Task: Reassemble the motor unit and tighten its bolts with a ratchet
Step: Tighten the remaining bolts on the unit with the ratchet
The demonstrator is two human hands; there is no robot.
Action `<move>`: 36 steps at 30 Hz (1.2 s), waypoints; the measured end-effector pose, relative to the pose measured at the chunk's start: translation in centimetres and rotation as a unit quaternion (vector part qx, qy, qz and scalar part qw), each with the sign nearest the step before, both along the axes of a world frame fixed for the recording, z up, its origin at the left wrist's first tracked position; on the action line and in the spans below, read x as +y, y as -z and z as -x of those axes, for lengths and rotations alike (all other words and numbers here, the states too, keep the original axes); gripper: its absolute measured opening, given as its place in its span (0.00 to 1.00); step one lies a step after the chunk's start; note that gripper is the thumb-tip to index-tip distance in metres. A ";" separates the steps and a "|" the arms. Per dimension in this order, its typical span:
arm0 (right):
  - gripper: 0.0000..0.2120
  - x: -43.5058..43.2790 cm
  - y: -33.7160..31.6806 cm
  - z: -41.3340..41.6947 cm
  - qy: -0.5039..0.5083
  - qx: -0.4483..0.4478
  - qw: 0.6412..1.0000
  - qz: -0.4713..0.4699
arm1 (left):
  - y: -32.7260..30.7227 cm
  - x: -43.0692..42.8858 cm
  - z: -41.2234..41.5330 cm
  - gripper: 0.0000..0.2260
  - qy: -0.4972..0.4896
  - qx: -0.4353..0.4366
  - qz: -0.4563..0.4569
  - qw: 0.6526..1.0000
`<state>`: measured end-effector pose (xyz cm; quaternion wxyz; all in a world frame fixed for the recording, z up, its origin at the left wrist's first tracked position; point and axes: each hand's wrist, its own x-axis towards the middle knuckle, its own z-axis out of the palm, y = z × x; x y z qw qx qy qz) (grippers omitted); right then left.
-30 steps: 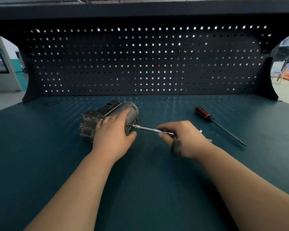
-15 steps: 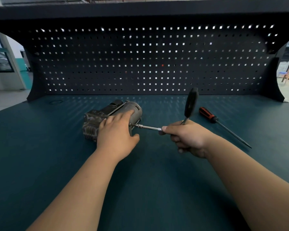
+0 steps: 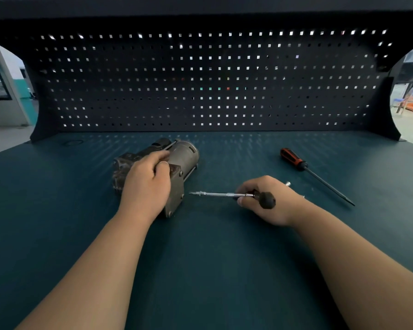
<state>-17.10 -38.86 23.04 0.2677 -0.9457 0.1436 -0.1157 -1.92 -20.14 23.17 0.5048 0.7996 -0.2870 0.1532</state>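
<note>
**Motor unit gripped, ratchet tip just clear of it**

The motor unit (image 3: 185,158), a dull grey metal cylinder with a ribbed, grimy housing and a flat bolted flange, lies on its side on the matte teal worktop (image 3: 200,263). The left hand (image 3: 145,185) grips it, fingers curled over the top. The right hand (image 3: 272,203) closes its fingers round the ratchet (image 3: 221,194), a slim shiny steel shaft ending in a rounded black knob; its tip sits just beside the flange, not touching. A red-and-black screwdriver (image 3: 293,159) lies well apart, before the perforated black pegboard (image 3: 200,75).
</note>
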 end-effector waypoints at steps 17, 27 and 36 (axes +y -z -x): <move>0.06 1.2 0.4 -0.5 0.020 -0.023 0.999 -0.035 | -0.1 -0.3 0.4 0.14 -0.017 -0.024 -0.028 0.999; 0.03 1.2 0.7 -0.5 0.015 -0.018 0.999 -0.036 | 0.1 -0.4 0.1 0.14 -0.017 -0.029 -0.029 0.999; 0.08 1.4 1.6 -0.7 0.020 -0.027 0.997 -0.062 | 0.3 -0.2 -0.5 0.15 -0.030 -0.046 -0.049 0.997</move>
